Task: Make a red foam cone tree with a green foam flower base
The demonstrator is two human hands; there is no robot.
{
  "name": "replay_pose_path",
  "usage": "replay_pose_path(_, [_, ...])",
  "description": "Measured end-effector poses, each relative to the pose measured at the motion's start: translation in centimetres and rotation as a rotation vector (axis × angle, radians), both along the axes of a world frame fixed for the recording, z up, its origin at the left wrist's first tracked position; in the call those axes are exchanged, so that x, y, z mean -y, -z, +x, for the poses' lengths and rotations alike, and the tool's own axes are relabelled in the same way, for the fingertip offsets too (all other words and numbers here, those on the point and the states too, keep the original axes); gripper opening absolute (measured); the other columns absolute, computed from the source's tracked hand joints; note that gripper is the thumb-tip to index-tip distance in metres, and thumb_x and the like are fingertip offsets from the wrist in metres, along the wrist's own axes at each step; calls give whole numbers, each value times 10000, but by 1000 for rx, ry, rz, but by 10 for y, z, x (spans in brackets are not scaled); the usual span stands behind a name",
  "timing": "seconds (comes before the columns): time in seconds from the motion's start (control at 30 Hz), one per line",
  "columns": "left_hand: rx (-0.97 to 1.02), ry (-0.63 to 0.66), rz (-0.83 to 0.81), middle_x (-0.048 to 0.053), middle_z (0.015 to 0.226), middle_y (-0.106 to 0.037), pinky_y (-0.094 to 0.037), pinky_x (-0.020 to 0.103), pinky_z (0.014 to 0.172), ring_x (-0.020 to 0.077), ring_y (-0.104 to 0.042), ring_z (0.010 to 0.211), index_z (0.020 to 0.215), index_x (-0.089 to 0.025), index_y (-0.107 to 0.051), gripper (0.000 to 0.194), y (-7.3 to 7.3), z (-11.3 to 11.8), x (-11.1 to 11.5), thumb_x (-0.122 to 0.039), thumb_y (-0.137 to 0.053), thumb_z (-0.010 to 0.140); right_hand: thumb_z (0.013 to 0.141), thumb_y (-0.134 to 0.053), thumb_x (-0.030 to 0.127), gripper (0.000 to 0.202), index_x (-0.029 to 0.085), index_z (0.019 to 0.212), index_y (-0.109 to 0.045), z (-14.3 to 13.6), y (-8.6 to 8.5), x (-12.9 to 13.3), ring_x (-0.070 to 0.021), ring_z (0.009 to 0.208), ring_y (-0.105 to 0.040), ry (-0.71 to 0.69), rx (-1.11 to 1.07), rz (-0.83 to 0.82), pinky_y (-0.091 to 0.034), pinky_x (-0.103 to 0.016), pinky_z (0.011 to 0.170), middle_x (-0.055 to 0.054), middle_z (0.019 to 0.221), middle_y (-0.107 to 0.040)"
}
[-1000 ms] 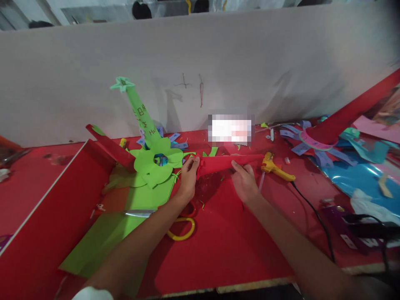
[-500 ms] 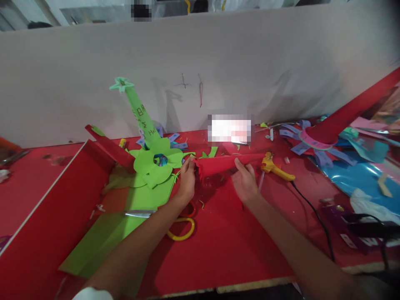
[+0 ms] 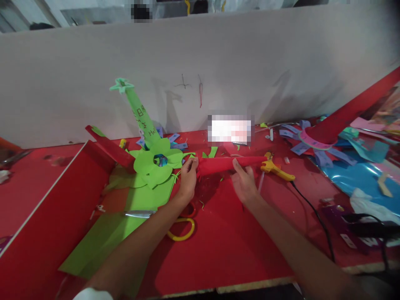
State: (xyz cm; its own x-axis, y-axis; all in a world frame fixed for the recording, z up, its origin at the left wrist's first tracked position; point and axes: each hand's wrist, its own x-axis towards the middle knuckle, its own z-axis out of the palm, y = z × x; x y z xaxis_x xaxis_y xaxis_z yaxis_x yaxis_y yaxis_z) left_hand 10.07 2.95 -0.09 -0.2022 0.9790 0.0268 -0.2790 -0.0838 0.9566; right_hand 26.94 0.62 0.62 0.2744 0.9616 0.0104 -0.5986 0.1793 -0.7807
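A long red paper piece (image 3: 215, 165) stretches sideways between my hands, over the red table (image 3: 218, 254). My left hand (image 3: 188, 177) grips its left end with fingers closed. On its right part lies my right hand (image 3: 244, 179), thumb in front and fingers partly hidden below. The paper's right end reaches a yellow glue gun (image 3: 276, 170). Left of my left hand stands a green paper tube (image 3: 142, 114) with a star top, beside green petal shapes (image 3: 145, 168). Scissors with yellow and red handles (image 3: 181, 229) lie under my left forearm.
A red box wall (image 3: 59, 200) and green sheets (image 3: 96, 246) are at the left. To the right are a red cone (image 3: 353, 108), a blue tray (image 3: 346, 177), a purple box (image 3: 346, 229) and the glue gun's cable. A grey partition (image 3: 125, 54) stands behind.
The left end of the red paper has turned slightly, and its frayed edge shows less. My left hand has shifted a little to the right; my right hand is nearly unmoved.
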Motion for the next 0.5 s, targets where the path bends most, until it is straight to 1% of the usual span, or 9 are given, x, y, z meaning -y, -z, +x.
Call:
replay_pose_path(0.07, [77, -16, -55, -2, 877, -657, -479, 271, 887, 155, -599, 871, 828, -226, -698, 281, 3, 0, -1, -498, -762, 859, 772, -902, 379, 314, 268, 996, -712, 1, 0, -1, -229, 1006, -733, 10, -9, 8, -579, -457, 1009, -14, 1005, -787])
replay_pose_path(0.13, [82, -13, -63, -4, 868, -669, -482, 274, 909, 159, -616, 895, 806, -227, -701, 264, 4, 0, -2, -477, -773, 847, 764, -901, 349, 309, 276, 998, -712, 2, 0, -1, -228, 1017, -736, 1, -9, 24, -567, -456, 1031, -13, 1019, -793])
replay_pose_path(0.27, [25, 22, -17, -2, 872, -678, -482, 269, 860, 161, -614, 871, 842, -218, -732, 265, 1, -1, -1, -474, -797, 821, 731, -914, 328, 343, 283, 998, -705, 2, -2, -2, -235, 1028, -739, -13, 16, 50, -554, -462, 1053, -10, 1027, -798])
replay_pose_path(0.4, [-93, 18, 52, -7, 779, -627, -446, 255, 776, 148, -552, 768, 768, -204, -705, 286, -3, -2, 0, -470, -775, 846, 775, -898, 410, 337, 280, 1011, -697, 2, -1, 0, -224, 1015, -738, -21, 31, 52, -573, -449, 1020, -11, 1037, -789])
replay_pose_path(0.5, [-162, 12, 91, -10, 755, -598, -423, 253, 755, 145, -522, 748, 744, -204, -683, 294, -3, -3, 0, -457, -747, 878, 782, -900, 437, 331, 270, 993, -708, 2, 0, -1, -217, 955, -739, -18, 23, 21, -600, -448, 986, -8, 984, -781])
